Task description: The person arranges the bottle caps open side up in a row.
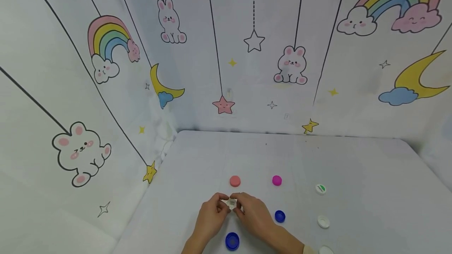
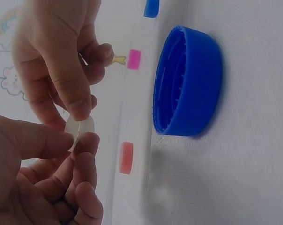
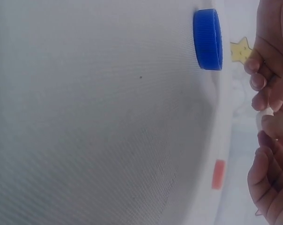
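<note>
Between both hands is a small pale translucent disc [image 2: 79,126], pinched by the fingertips at its edges. In the head view my left hand [image 1: 211,218] grips it from the left and my right hand [image 1: 255,214] from the right. Fingers cover part of the disc [image 1: 231,203], whose face shows a greyish patch. Nearest to the hands on the table are a large blue bottle cap [image 1: 232,241] with its hollow side up, and a coral cap [image 1: 234,181] just beyond the fingers.
To the right stand a magenta cap [image 1: 277,180], a smaller blue cap [image 1: 280,216], a white cap with a green mark [image 1: 320,189] and a plain white cap [image 1: 323,222]. Another white cap [image 1: 325,250] is cut off by the frame's bottom. A cartoon-printed cloth [image 1: 197,69] hangs behind the white table [image 1: 282,156].
</note>
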Demonstrator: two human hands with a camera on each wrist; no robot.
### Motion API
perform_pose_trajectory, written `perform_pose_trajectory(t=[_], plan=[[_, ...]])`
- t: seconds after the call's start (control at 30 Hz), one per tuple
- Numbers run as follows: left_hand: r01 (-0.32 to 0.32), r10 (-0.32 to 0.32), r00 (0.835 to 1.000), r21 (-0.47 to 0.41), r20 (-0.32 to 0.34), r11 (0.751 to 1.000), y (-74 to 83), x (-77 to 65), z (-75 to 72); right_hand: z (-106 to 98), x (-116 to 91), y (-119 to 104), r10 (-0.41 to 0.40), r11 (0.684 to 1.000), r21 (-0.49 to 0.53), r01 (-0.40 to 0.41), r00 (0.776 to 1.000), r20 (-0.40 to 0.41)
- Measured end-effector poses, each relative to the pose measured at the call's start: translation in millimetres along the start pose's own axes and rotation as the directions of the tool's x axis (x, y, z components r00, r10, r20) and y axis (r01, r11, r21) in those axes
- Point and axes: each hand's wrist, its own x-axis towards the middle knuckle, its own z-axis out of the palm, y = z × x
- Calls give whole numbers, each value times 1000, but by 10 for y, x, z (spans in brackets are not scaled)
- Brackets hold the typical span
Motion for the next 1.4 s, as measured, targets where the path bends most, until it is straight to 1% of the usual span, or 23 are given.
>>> perform_pose_trajectory(t=[0.23, 0.37, 0.47, 0.6, 0.83, 1.03, 1.27, 1.4], plan=[[-45, 42, 998, 63, 46, 997, -6, -3, -7, 25, -3, 30, -16, 1000, -17, 16, 1000, 6], [-75, 67, 995, 121, 76, 990, 4, -21, -14, 63, -13, 53, -29, 999, -45, 30, 999, 17], [-85, 71, 993, 161, 95, 983, -5, -30, -2, 93, -19, 58, -27, 997, -72, 29, 999, 30], [-87, 69, 992, 173, 106, 981, -23, -31, 18, 106, -29, 47, -16, 994, -107, 21, 999, 46], [-123, 100, 987, 197, 126, 973, -59, -36, 33, 108, -34, 22, -20, 991, -134, 31, 996, 84], [-105, 72, 985, 215, 158, 971, -76, -35, 72, 133, -35, 26, -14, 986, -163, 29, 996, 88], [-106, 70, 983, 211, 168, 972, -89, -37, 95, 178, -52, 33, 14, 982, -188, 6, 994, 106], [-94, 61, 984, 196, 167, 976, -93, -45, 86, 190, -71, 31, -11, 983, -179, 27, 996, 88]])
